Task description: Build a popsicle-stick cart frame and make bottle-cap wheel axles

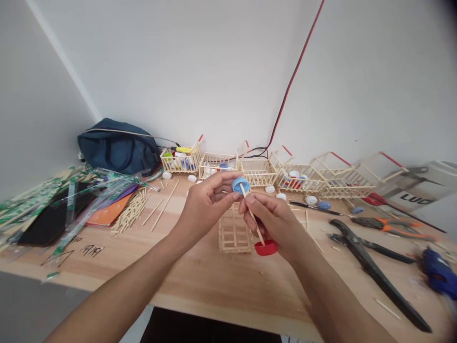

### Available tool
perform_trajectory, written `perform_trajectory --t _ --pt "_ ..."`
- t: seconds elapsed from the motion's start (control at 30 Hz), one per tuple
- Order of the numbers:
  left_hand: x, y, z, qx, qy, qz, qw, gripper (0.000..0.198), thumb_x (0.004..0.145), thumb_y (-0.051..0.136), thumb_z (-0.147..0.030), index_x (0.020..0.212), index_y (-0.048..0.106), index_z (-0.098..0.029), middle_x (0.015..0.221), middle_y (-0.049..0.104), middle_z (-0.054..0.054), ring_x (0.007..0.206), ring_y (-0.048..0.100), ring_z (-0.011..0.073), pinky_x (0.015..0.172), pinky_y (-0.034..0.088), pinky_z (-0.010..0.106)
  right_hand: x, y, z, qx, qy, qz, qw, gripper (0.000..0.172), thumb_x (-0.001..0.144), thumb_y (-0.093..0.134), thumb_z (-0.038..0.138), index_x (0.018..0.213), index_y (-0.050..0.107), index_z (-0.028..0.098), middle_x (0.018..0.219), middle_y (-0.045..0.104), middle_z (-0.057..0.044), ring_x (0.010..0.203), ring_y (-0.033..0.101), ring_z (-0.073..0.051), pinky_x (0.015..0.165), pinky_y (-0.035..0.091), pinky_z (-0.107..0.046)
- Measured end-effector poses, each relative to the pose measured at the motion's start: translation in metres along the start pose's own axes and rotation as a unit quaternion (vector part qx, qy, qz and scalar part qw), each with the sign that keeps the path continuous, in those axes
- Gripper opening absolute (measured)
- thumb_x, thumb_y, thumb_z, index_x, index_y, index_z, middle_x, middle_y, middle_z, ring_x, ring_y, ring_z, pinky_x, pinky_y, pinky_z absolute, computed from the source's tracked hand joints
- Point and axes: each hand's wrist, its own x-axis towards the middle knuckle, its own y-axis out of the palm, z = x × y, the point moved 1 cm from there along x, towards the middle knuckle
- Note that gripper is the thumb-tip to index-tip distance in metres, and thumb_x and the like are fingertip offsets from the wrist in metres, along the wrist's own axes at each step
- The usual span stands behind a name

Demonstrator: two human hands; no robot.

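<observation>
Between the fingers of my left hand (214, 193) is a light blue bottle cap (241, 185), its hollow side facing me. A thin wooden stick (257, 229) runs from inside this cap down to a red bottle cap (266, 247) at its lower end. My right hand (273, 216) pinches the stick near its middle, with the red cap just below the fingers. Under both hands a small wooden stick frame (234, 233) lies on the table, partly hidden by them.
Several small stick-built carts (257, 172) line the wall. Pliers (378, 271), orange-handled cutters (392, 227) and a blue glue gun (439, 274) lie at right. Cut sticks (132, 209), plastic wrappers (96, 200) and a blue bag (119, 145) occupy the left. A red-black cable (296, 71) hangs down the wall.
</observation>
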Motion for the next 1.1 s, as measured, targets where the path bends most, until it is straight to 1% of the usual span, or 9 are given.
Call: perform_trajectory --t 0.17,0.23,0.43,0.6,0.7,0.8,0.93,1.0,1.1 --pt "-0.001 0.001 0.001 0.032 0.002 -0.011 0.999 0.024 0.081 0.07 -0.02 0.105 0.07 -0.017 0.1 0.074 0.005 0.087 0.069 0.0144 0.08 0.057 0.024 -0.001 -0.001 -0.001 0.008 0.006 0.005 1.0 0.031 0.091 0.051 0.043 0.075 0.059 0.018 0.05 0.049 0.007 0.037 0.03 -0.004 0.036 0.024 -0.016" --pt "-0.002 0.002 0.003 0.037 0.005 -0.017 0.999 0.023 0.081 0.07 -0.02 0.104 0.071 -0.017 0.099 0.074 0.004 0.088 0.07 0.0142 0.081 0.057 0.024 0.0 0.0 -0.002 0.026 0.014 0.009 1.0 0.03 0.09 0.052 0.044 0.078 0.059 0.018 0.05 0.048 0.008 0.037 0.029 -0.004 0.036 0.024 -0.016" --pt "-0.006 0.006 0.006 0.041 -0.011 -0.042 0.998 0.02 0.081 0.07 -0.022 0.1 0.071 -0.017 0.101 0.075 0.006 0.092 0.07 0.0174 0.083 0.058 0.029 0.0 0.003 -0.004 0.093 0.033 0.029 0.995 0.03 0.087 0.057 0.049 0.08 0.055 0.02 0.049 0.046 0.008 0.038 0.028 -0.005 0.036 0.019 -0.017" --pt "-0.01 0.009 0.005 0.034 -0.003 -0.052 0.998 0.018 0.081 0.069 -0.02 0.099 0.072 -0.018 0.1 0.075 0.005 0.094 0.07 0.0177 0.087 0.058 0.03 0.001 0.003 -0.006 0.223 0.053 0.09 0.969 0.029 0.084 0.061 0.048 0.08 0.05 0.022 0.049 0.035 0.011 0.039 0.023 -0.006 0.038 0.019 -0.018" --pt "-0.01 0.01 0.006 0.019 -0.003 -0.044 0.999 0.019 0.083 0.068 -0.02 0.102 0.071 -0.018 0.103 0.074 0.005 0.097 0.069 0.0177 0.089 0.057 0.03 0.001 0.003 -0.005 0.238 0.048 0.1 0.965 0.03 0.085 0.061 0.048 0.08 0.049 0.022 0.049 0.034 0.011 0.039 0.02 -0.005 0.039 0.018 -0.018" --pt "-0.011 0.011 0.007 -0.018 -0.001 -0.026 1.0 0.029 0.084 0.066 -0.018 0.113 0.066 -0.02 0.113 0.071 0.006 0.106 0.067 0.0181 0.095 0.055 0.032 0.0 0.002 -0.003 0.171 0.019 0.075 0.982 0.03 0.088 0.056 0.049 0.08 0.051 0.021 0.049 0.038 0.01 0.04 0.022 -0.006 0.039 0.018 -0.019" --pt "-0.009 0.011 0.002 -0.064 -0.003 0.015 0.998 0.043 0.086 0.061 -0.014 0.128 0.055 -0.021 0.127 0.064 0.01 0.12 0.06 0.0196 0.104 0.049 0.035 -0.002 -0.002 -0.002 -0.006 -0.046 0.028 0.999 0.03 0.094 0.047 0.047 0.083 0.056 0.02 0.051 0.045 0.008 0.041 0.03 -0.007 0.042 0.023 -0.02" --pt "-0.008 0.009 -0.002 -0.071 -0.013 0.023 0.997 0.044 0.085 0.062 -0.017 0.128 0.054 -0.021 0.128 0.062 0.011 0.117 0.06 0.0197 0.1 0.05 0.033 -0.002 -0.005 -0.002 -0.102 -0.087 -0.002 0.991 0.028 0.096 0.045 0.042 0.083 0.057 0.02 0.053 0.048 0.006 0.044 0.037 -0.008 0.046 0.029 -0.021" --pt "-0.007 0.006 -0.003 -0.056 -0.038 0.016 0.998 0.044 0.084 0.067 -0.026 0.126 0.057 -0.02 0.123 0.062 0.011 0.107 0.062 0.0194 0.091 0.053 0.031 -0.003 -0.007 -0.001 -0.236 -0.144 -0.038 0.96 0.03 0.097 0.044 0.035 0.074 0.055 0.02 0.056 0.051 0.004 0.052 0.045 -0.01 0.054 0.033 -0.023"
